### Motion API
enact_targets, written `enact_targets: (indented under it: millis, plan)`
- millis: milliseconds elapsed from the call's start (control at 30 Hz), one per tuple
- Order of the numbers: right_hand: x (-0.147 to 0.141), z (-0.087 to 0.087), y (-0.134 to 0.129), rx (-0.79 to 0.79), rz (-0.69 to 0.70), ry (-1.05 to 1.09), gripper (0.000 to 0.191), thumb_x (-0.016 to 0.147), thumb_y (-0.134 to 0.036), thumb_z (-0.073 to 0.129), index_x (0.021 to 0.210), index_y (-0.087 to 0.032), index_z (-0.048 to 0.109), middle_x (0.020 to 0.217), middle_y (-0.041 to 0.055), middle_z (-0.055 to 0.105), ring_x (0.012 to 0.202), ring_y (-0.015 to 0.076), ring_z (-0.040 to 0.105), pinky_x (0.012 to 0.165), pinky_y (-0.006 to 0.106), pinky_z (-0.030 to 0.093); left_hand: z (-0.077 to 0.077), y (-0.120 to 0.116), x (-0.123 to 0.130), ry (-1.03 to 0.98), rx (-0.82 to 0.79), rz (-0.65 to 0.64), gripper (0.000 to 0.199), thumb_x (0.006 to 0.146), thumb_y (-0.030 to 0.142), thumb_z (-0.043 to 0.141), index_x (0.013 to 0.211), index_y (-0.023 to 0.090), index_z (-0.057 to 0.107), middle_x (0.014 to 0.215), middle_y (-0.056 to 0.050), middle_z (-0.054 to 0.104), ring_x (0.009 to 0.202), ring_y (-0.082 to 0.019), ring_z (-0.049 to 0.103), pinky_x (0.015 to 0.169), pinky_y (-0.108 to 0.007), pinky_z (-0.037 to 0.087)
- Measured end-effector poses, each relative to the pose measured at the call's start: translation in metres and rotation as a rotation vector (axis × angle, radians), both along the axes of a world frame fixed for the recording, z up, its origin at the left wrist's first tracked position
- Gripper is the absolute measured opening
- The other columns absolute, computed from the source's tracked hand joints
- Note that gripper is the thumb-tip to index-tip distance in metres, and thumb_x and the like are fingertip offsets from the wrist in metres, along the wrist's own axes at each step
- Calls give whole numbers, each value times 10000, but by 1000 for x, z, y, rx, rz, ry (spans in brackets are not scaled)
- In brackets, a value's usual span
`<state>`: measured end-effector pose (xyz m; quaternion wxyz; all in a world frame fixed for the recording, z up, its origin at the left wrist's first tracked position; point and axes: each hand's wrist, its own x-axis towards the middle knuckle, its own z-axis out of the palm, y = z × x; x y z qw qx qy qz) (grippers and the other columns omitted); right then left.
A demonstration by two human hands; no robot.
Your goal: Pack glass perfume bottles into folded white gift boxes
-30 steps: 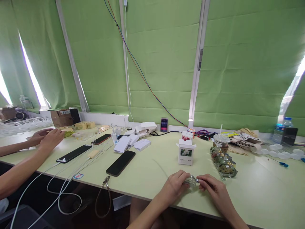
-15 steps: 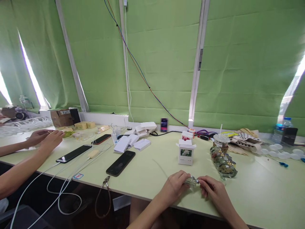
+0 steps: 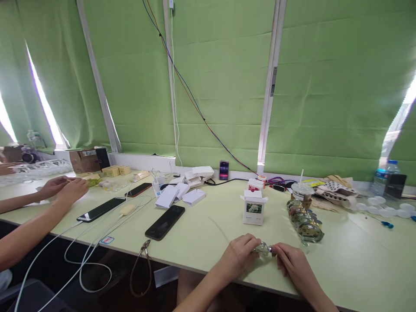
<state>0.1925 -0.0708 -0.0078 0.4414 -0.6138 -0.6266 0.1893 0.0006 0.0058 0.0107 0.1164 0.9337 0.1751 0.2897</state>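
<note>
My left hand point(image 3: 242, 255) is wrapped round a small clear glass bottle point(image 3: 261, 248) lying on its side just above the table's front edge. The bottle's silvery neck points right. At that neck, the fingers of my right hand point(image 3: 290, 262) are pinched together; what they grip there is mostly hidden by the fingertips. Behind my hands stands an open white box point(image 3: 252, 211) with a flower picture on its front. Right of the box is a row of clear round bottles point(image 3: 304, 221) with dark contents.
A black phone point(image 3: 164, 222) lies left of my hands, with white folded boxes point(image 3: 175, 194) behind it. White cables point(image 3: 87, 255) hang over the front edge. Further left, a co-worker's hands point(image 3: 66, 188) handle something small. A lidded cup point(image 3: 301, 190) stands behind the bottle row.
My right hand has shifted slightly right and down at the bottle's neck, and the bottle shows a little more. My left hand keeps its hold.
</note>
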Motion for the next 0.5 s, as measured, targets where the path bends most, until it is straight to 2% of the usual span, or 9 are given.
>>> enact_targets:
  millis: [300, 500]
  plan:
    - [0, -1, 3, -36, -36, -32, 556, 877, -624, 307, 575, -226, 551, 443, -22, 528, 377, 143, 487, 426, 242, 395, 2, -3, 0, -15, 2, 7, 220, 879, 151, 512, 1090, 208, 537, 1037, -66, 631, 922, -179, 609, 820, -261, 479]
    - [-2, 0, 0, 60, -123, -23, 573, 902, -583, 284, 544, -220, 545, 434, -15, 523, 396, 151, 518, 494, 261, 427, 1, -1, 0, -15, -112, 8, 257, 874, 152, 518, 1123, 218, 511, 1024, -42, 618, 934, -178, 593, 818, -251, 464]
